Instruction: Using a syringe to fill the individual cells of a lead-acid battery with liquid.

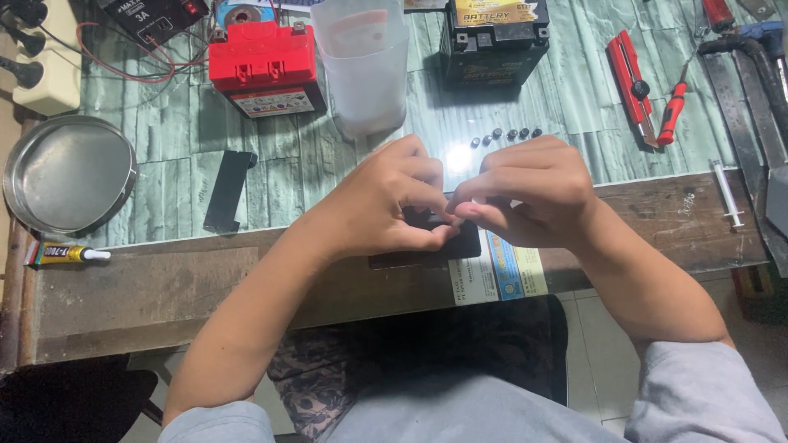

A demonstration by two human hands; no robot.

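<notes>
A flat black part (460, 244) lies at the near edge of the table (148, 283), on a printed sheet (501, 279). Left hand (386, 205) and right hand (525, 193) meet over it, fingertips pinched together in a tight grip; what they pinch is hidden. A row of small black caps (505, 134) sits just beyond.

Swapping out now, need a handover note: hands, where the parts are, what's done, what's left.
Left hand: fingers curled onto a flat black part at the bench edge, thumb pressing on it.
Right hand: fingertips pinched together over the same part; whether something small is in the grip cannot be seen.
Parts: row of six small dark caps on the glass just beyond the hands; black strip to the left; red-topped battery, clear cup and black battery at the back.
Done: cannot tell.
Left: six caps lie unused.
</notes>
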